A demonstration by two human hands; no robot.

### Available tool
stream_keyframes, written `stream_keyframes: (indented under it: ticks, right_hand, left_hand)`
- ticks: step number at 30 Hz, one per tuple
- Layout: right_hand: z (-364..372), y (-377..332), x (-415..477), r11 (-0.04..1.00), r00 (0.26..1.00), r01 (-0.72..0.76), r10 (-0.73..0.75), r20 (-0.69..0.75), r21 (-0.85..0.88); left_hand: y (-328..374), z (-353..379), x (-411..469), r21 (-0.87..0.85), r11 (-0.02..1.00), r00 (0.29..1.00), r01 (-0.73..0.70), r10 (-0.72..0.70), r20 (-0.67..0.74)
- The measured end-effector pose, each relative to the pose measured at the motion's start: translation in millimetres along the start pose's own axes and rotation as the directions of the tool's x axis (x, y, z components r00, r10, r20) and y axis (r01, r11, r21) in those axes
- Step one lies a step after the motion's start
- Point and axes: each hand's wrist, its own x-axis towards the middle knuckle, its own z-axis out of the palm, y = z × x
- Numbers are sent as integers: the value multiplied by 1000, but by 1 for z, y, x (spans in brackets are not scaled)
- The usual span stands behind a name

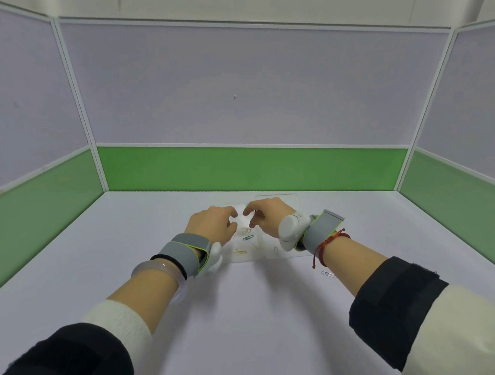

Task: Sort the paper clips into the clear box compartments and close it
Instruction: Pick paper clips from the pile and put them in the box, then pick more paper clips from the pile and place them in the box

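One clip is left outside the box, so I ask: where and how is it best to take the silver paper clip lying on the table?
The silver paper clip lies flat on the table, near the right hand. Probably come from above and pinch its two long sides with thumb and forefinger; thin flat wire offers no raised edge.

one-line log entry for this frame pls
left hand over clear box, grip unclear | right hand same | green clip, yellow clip in box | silver clip on table | lid open

No text, label, brand, number or sign can be read anywhere in this view; every surface that shows is plain and unmarked.
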Motion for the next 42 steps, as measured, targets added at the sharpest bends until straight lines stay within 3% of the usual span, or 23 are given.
stream_keyframes:
  ticks: [7, 14, 18, 31, 36, 42]
  right_hand:
    - [-9, 18, -12, 994, 997, -70, 72, 19, -85]
    - [-10, 42, -39, 967, 969, -191, 213, 125, -167]
    - [-10, 58, -54, 967, 969, -199, 218, 117, -157]
    - [-10, 69, -70, 985, 981, -163, 168, 93, -58]
    - [-25, 89, -79, 974, 977, -208, 211, 23, -85]
    - [-39, 127, -100, 943, 948, -317, 318, -11, -103]
  left_hand:
    - [3, 0, -1, -32, 999, 1000, -11, 11, 22]
    - [41, 24, -3, -98, 986, 980, -136, 149, 135]
    - [59, 36, -1, -41, 985, 965, -170, 175, 197]
    - [71, 32, -5, 13, 985, 972, -171, 167, 168]
    - [95, 32, -5, -82, 957, 941, -278, 288, 176]
    - [141, 45, -8, -100, 883, 855, -459, 469, 222]
